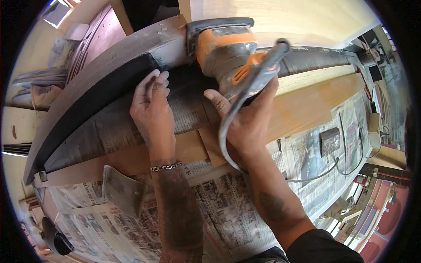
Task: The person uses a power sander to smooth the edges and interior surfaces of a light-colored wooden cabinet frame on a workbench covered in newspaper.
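Grasps an orange-and-grey power sander (226, 52) in the right grip (250, 127), with fingers curled round the rear of the body and thumb laid along its left side. Holds it just right of the far end of the curved grey board (114, 59) — black pad (219, 23) uppermost and farthest off. Slants the sander's long axis back from that pad toward the wearer and a little rightward, away from the board's end. Turns the pad's flat sole out of view; cannot tell whether touching the board. Has the left grip (152, 103) released, loosely bent, with nothing visible in it and fingertips pointing away at the board's black inner face (105, 92); cannot tell whether in contact or just short of it. Wears a chain bracelet (166, 166) on the left wrist. Sweeps, in the board's long axis, through an arc from the near left tip to the far end beside the sander. Trails a grey cord (222, 136) in a loop on the board's right. On the board's near side, has newspaper (237, 219) spread over the desk — with a bent grey piece (123, 188) near the board's left tip and a dark block (330, 142) well to the board's right.
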Demonstrator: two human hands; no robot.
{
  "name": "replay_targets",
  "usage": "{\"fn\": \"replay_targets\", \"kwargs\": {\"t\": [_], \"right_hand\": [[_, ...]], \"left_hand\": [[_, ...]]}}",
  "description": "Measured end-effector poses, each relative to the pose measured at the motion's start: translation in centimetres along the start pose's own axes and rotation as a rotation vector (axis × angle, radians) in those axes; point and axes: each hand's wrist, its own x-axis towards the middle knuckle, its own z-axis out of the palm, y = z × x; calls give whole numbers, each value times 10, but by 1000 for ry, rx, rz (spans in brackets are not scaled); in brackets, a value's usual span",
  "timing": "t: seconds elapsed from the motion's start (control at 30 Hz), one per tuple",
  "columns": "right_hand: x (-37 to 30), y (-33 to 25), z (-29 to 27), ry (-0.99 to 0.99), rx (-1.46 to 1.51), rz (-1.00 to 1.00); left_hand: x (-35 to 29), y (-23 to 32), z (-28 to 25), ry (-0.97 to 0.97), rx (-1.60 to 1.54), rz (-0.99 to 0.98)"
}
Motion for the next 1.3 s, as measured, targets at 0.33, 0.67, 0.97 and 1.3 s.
{"fn": "replay_targets", "kwargs": {"t": [0.33, 0.67, 0.97, 1.3], "right_hand": [[0, 6, 3, 56, 5, -132], [-1, 3, 6, 50, -51, -226], [-1, 3, 6, -20, 29, -226], [1, -3, 6, -36, -161, -296]], "left_hand": [[-2, 8, 2, -9, 14, -23], [-9, 16, 5, -1, 45, -66], [-3, 6, 2, -10, 85, -27], [-5, 4, -1, -30, 133, 5]]}}
